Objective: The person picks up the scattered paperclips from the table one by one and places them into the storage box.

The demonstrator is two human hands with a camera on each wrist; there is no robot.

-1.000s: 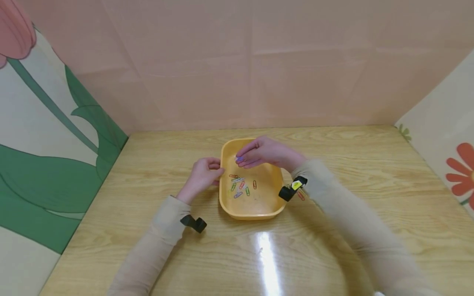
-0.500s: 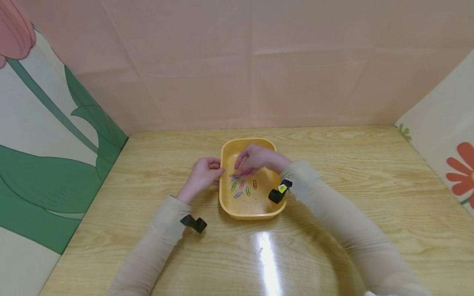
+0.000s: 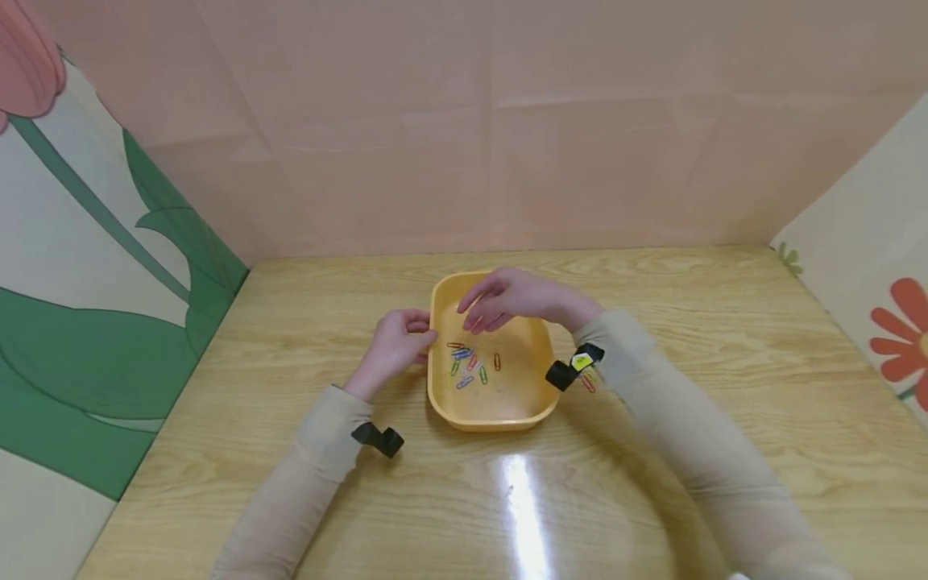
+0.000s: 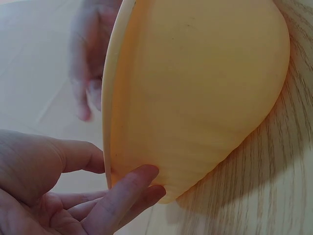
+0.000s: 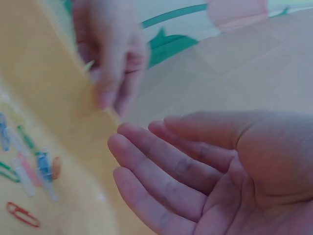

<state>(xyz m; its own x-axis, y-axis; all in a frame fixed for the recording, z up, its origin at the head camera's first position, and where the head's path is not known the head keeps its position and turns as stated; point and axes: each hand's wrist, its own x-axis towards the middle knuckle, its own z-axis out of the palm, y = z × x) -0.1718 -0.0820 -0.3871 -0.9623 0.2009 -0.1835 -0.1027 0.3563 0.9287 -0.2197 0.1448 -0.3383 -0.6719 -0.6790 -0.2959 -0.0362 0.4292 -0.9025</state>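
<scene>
A yellow plastic tray [image 3: 495, 419] stands on the table with several coloured paper clips [image 3: 483, 374] loosely grouped on the left of its floor. My left hand [image 3: 395, 345] grips the tray's left rim. In the left wrist view the thumb and fingers [image 4: 129, 191] pinch the rim from both sides. Above the far half of the tray hovers my right hand [image 3: 515, 298], its fingers relaxed and spread. Nothing lies in its palm [image 5: 225, 205] in the right wrist view. Blue clips [image 5: 44, 166] and a red paper clip [image 5: 23, 214] show beneath it.
Just right of the tray, partly behind the right wrist camera, a red paper clip [image 3: 588, 383] lies on the wooden table [image 3: 362, 515]. A pink wall covering [image 3: 493, 161] rises behind the table, with floral panels at both sides.
My right hand, which held something bluish-purple, dipped toward the clips and is now raised back up with nothing in it. Blue clips now lie in the group. The left hand stays on the rim.
</scene>
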